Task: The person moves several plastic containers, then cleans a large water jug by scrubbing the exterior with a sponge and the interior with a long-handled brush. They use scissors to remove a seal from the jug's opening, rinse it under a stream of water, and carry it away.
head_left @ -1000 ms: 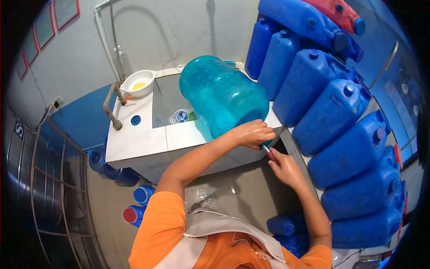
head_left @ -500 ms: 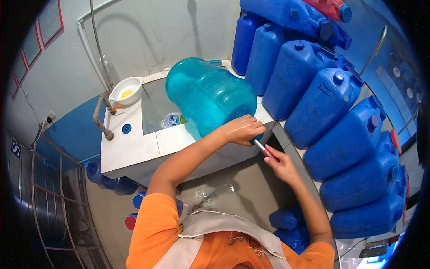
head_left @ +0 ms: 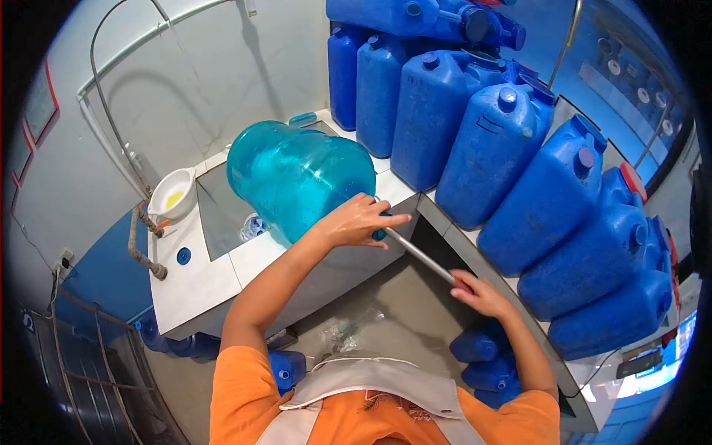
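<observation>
A large translucent teal water jug (head_left: 297, 178) lies on its side across the tiled sink counter, its neck toward me. My left hand (head_left: 358, 221) is at the neck, some fingers curled about it and one finger stretched out to the right. In my right hand (head_left: 482, 295) is the reddish handle of a long metal rod (head_left: 421, 256). The rod runs up to the jug's mouth beside my left fingers; its far end is hidden there.
Several blue jerrycans (head_left: 482, 148) line the ledge at right. On the counter (head_left: 193, 285) are a white bowl (head_left: 173, 194) with yellow liquid, a blue cap (head_left: 183, 256) and a rusty pipe (head_left: 137, 245). More blue containers (head_left: 475, 345) stand on the floor.
My right hand has drawn back down and right, so much more of the rod shows. My left fingers have loosened from a tight fist. The view has shifted right.
</observation>
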### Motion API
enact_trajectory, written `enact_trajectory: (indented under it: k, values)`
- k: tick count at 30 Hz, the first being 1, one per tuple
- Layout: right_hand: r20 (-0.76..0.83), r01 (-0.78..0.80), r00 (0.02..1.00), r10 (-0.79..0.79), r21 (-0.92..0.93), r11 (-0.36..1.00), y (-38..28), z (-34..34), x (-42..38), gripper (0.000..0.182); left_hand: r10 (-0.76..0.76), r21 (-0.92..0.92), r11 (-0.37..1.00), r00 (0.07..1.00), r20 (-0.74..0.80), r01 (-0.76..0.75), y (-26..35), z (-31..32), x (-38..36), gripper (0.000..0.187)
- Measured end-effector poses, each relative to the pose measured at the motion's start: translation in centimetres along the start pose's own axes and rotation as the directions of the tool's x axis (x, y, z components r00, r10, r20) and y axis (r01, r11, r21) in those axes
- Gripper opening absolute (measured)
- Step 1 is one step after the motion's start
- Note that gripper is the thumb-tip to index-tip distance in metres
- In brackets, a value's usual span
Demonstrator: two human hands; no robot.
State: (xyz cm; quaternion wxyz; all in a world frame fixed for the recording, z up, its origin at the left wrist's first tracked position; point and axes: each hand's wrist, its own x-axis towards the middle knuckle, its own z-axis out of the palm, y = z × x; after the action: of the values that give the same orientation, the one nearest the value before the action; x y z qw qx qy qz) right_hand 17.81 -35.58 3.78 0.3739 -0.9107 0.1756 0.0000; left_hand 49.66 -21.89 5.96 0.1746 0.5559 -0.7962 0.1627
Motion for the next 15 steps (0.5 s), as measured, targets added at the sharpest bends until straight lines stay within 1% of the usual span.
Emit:
enact_trajectory:
  k: [1,2,3,4,5,7,8,9,10,11,12,13,14,15]
  values:
    - [0.076,-0.082,0.993,0.088,-0.079,0.994,1.4,-0.2,-1.4,0.047,0.007,0.0,1.0,1.0,-0.002,-0.007,0.2,0.5,0.1,0.051]
    - [0.142,-0.157,0.973,0.18,-0.16,0.975,3.1,-0.4,-2.7,0.047,0.039,0.026,0.999,0.996,0.086,-0.041,0.3,1.1,0.3,0.043]
    - [0.179,-0.229,0.942,0.285,-0.283,0.932,5.2,-0.5,-4.1,0.046,0.07,0.049,0.996,0.982,0.176,-0.08,0.5,1.6,0.4,0.037]
    - [0.201,-0.292,0.897,0.394,-0.4,0.869,7.0,-0.4,-5.1,0.046,0.091,0.025,0.995,0.985,0.145,-0.096,1.0,2.1,0.6,0.032]
    - [0.187,-0.31,0.895,0.404,-0.39,0.867,7.9,-0.3,-5.5,0.046,0.113,0.019,0.993,0.983,0.146,-0.117,1.6,2.4,0.7,0.032]
    - [0.336,-0.272,0.754,0.565,-0.623,0.733,9.4,-0.2,-6.5,0.053,0.082,0.08,0.992,0.988,0.128,-0.093,2.6,2.9,1.0,0.032]
    - [0.321,-0.194,0.864,0.388,-0.499,0.845,8.9,0.4,-5.4,0.06,0.053,0.135,0.988,0.986,0.157,-0.075,3.2,3.3,1.0,0.033]
    - [0.274,-0.151,0.932,0.238,-0.303,0.941,7.5,1.4,-3.5,0.064,0.081,0.122,0.987,0.985,0.155,-0.1,3.6,3.8,1.1,0.033]
    - [0.221,-0.099,0.967,0.129,-0.142,0.985,4.4,2.2,-1.3,0.062,0.021,0.174,0.983,0.974,0.227,-0.062,4.1,4.4,1.1,0.034]
    - [0.001,0.088,0.996,-0.088,0.025,0.996,4.1,4.7,1.3,0.055,-0.042,0.23,0.973,0.955,0.294,-0.028,4.8,5.0,1.1,0.035]
    - [-0.104,0.217,0.975,-0.198,0.22,0.951,2.6,6.4,4.1,0.052,-0.092,0.301,0.954,0.95,0.3,-0.003,5.9,5.2,1.4,0.029]
    - [-0.026,0.098,0.995,-0.094,0.203,0.974,0.8,6.8,6.5,0.047,-0.069,0.293,0.956,0.953,0.296,-0.022,6.5,5.7,1.6,0.029]
    - [0.055,0.004,0.998,-0.041,0.56,0.828,1.0,9.0,9.2,0.036,-0.104,0.397,0.918,0.961,0.255,-0.006,6.8,6.1,1.7,0.017]
    - [-0.001,-0.023,1.0,0.029,0.546,0.837,-0.3,9.9,10.6,0.032,-0.137,0.498,0.867,0.967,0.213,0.013,6.7,6.2,1.8,0.01]
